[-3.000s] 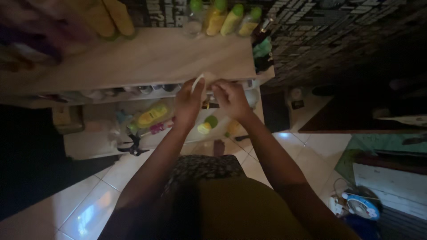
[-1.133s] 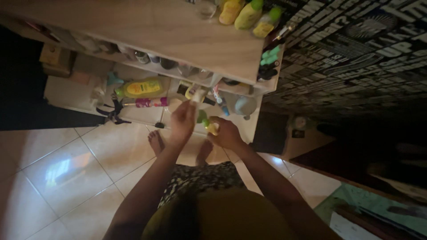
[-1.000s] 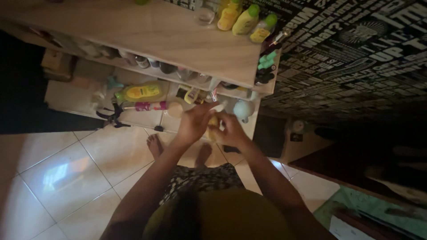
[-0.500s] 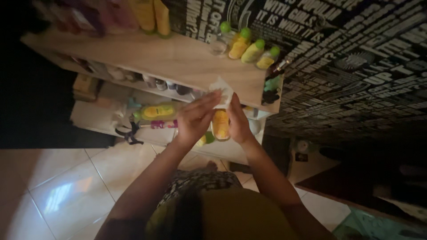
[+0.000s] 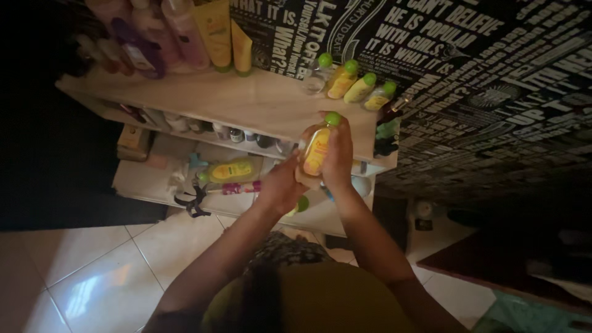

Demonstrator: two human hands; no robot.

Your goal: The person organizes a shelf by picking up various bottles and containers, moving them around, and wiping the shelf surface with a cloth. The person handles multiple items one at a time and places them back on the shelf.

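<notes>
a: step check. we have the small yellow bottle with green cap up in front of the wooden top shelf, held between both hands.

b: grip state?

a: right hand is wrapped around the bottle's right side, fingers curled over it near the cap. left hand is cupped under and against the base, lower left. both closed on it, not spread.

b: so which step are we on?

a: we judge it as mid-handling: bottle is lifted off any surface and not set down. it sits just over the shelf's front edge, roughly upright, cap end pointing toward the wall.

b: neighbours?

a: row of matching green-capped bottles at the back right of the shelf, well apart from ours, plus a clear glass beside them. tall pink and yellow bottles at back left. lower shelf holds a larger yellow bottle lying flat.

b: next move needs?

a: our guess: a steady two-hand hold and clearance from the row if it goes onto the shelf. dim light, cap state is not readable, so we cannot tell if it is sealed.
</notes>
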